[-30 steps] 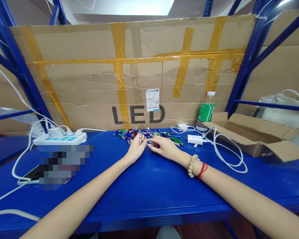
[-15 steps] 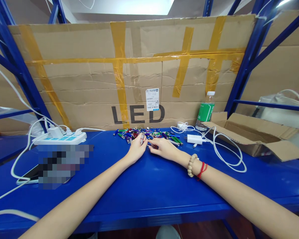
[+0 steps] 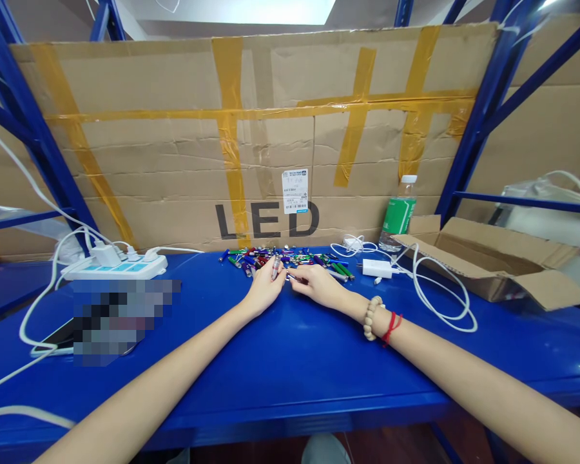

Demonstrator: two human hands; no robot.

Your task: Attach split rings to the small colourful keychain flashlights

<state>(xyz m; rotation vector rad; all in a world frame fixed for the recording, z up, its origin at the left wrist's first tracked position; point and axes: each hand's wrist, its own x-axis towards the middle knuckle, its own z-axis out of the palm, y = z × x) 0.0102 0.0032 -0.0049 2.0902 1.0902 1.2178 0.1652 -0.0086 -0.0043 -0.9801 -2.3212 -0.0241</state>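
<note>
Since the pile of coloured tubes (image 3: pixel 319 260) lies loose, I judge plenty left, nothing plainly finished, while in front of it my left hand (image 3: pixel 265 290) holds a pale tube (image 3: pixel 275 267) and my right hand (image 3: pixel 319 287) pinches a dark stick (image 3: pixel 298 280).

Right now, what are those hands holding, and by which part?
Left hand: a small cylinder. Right hand: a dark-red cylinder. I can't tell which part each grip holds.
</note>
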